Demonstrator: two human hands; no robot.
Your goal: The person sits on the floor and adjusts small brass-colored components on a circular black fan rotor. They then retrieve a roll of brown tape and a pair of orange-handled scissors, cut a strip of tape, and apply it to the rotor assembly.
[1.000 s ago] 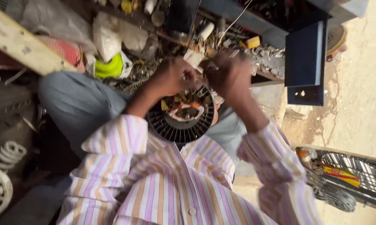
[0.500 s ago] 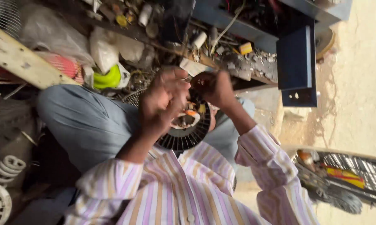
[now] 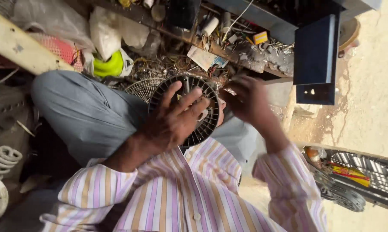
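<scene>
The left hand (image 3: pixel 174 120) is lying spread flat across the round black slotted fan motor cover (image 3: pixel 186 109) on the lap, while the right hand (image 3: pixel 245 101) is blurring at its edge, so I can't tell its grip. Looks like it's working on the rim, which needs a steady brace, with wires and scraps (image 3: pixel 228 47) and a dark metal bracket (image 3: pixel 316 58) crowding close behind.

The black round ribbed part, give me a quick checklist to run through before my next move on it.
1. Left hand spread flat on the black round ribbed part: ok.
2. Right hand at the part's edge: ok; its grip is blurred, cannot tell.
3. Part supported over the lap: ok.
4. Anything held in right hand: cannot tell.
5. Cluttered shelf of loose bits close beyond the part: not ok.
</scene>
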